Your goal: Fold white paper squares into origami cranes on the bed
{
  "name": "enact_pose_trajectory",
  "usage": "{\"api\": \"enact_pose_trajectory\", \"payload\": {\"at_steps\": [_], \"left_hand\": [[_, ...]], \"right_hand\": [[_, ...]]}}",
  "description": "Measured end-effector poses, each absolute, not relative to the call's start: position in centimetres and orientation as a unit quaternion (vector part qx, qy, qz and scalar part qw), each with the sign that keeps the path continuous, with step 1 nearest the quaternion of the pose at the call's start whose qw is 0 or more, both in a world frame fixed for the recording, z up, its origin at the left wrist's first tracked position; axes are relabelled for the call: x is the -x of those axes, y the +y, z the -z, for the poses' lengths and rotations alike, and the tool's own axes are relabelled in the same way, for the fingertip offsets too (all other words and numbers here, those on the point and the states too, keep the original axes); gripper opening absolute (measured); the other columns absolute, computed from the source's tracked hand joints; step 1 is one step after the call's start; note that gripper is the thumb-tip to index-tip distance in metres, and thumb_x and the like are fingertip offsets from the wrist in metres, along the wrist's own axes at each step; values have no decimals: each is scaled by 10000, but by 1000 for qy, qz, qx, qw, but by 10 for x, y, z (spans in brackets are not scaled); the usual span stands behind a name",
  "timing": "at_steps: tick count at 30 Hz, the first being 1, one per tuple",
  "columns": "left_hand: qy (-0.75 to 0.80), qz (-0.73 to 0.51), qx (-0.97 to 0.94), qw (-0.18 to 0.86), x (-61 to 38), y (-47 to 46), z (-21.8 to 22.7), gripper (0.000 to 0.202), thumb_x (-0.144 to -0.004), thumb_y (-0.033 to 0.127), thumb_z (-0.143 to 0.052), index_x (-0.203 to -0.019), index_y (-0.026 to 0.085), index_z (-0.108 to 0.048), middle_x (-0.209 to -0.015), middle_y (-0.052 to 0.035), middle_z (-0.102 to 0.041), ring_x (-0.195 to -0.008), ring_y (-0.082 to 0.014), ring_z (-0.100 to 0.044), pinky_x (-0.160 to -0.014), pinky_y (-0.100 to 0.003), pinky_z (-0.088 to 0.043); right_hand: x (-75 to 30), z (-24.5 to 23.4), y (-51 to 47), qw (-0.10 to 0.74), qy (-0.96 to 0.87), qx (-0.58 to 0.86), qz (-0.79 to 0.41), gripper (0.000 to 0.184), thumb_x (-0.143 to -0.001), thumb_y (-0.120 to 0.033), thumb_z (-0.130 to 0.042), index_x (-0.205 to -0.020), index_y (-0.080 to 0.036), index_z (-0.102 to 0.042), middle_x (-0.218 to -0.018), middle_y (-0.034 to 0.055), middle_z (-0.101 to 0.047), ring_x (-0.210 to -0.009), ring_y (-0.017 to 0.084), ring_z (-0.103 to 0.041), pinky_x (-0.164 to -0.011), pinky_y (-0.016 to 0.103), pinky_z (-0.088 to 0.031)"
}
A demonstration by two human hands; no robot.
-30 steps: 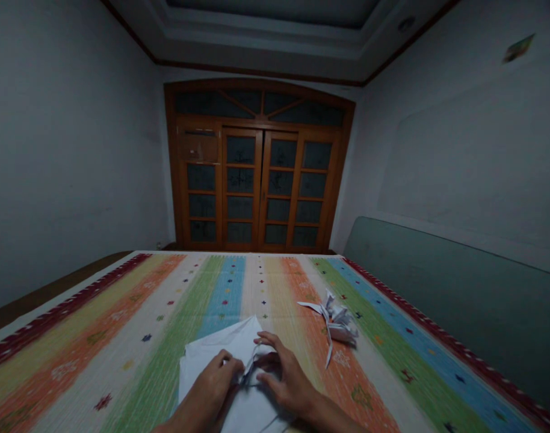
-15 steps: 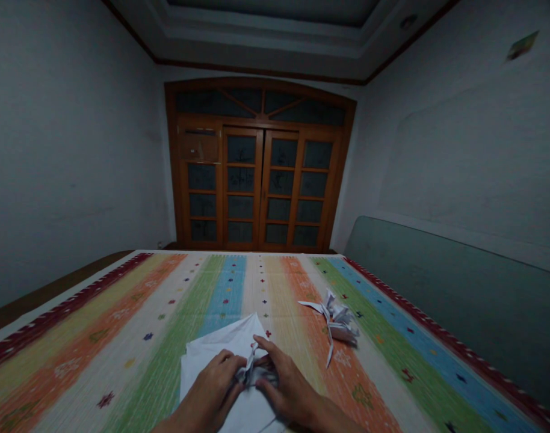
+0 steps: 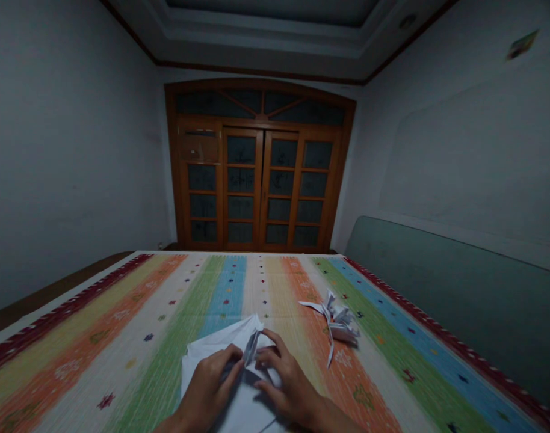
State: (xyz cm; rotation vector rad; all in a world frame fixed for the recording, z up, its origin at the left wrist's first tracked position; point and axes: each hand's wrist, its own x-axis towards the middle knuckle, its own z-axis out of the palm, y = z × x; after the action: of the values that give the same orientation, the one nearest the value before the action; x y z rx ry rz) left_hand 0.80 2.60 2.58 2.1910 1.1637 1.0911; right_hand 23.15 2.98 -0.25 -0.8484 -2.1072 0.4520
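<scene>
Orange-green striped cover (image 3: 76,385), likely bedspread, under paper (image 3: 243,409); wooden doors (image 3: 257,192) beyond.

A folded paper sheet (image 3: 225,340) lies on what looks like a bed (image 3: 98,361); a crumpled paper figure (image 3: 340,322) sits to its right; wooden doors (image 3: 257,192) stand beyond the bed; a padded board (image 3: 446,300) runs along its right side.

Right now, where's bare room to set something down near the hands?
Open striped cover lies left of the paper sheet, out to the red border, and right of the paper figure, across the blue stripe. There's more beyond both, toward the far edge. Crowded: the left hand and right hand on the sheet, and the narrow gap between right hand and figure.
</scene>
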Motion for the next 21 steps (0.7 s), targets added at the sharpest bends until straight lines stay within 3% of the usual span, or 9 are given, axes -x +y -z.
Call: {"api": "enact_pose_trajectory", "payload": {"at_steps": [8, 14, 21], "left_hand": [[430, -452, -710, 326, -17, 20, -41, 229, -933, 434, -603, -850, 228, -662, -768, -19, -763, -719, -225, -740, -664, -268, -551], [415, -491, -594, 484, -20, 26, -37, 509, -762, 669, -747, -866, 183, -640, -570, 28, -658, -507, -145, -586, -501, -202, -402], [416, -496, -517, 560, -21, 35, -15, 692, -646, 773, -760, -970, 171, -656, -633, 27, -673, -580, -166, -621, -540, -233, -460]], "right_hand": [[-232, -8, 24, 369, -852, 335, -164, 496, -783, -150, -746, -1260, -221, -632, -1612, 179, -301, -1286, 327, -584, -1038, 446, -523], [-236, -7, 25, 382, -862, 305, -137, 546, -844, -194, -710, -1370, -299, -609, -1675, 107, -226, -1293, 330, -580, -1018, 461, -543], [-233, -1, 26, 380, -864, 321, -79, 493, -904, -139, -624, -1356, -338, -618, -1684, 81, -202, -1361, 316, -519, -1021, 464, -535]]}}
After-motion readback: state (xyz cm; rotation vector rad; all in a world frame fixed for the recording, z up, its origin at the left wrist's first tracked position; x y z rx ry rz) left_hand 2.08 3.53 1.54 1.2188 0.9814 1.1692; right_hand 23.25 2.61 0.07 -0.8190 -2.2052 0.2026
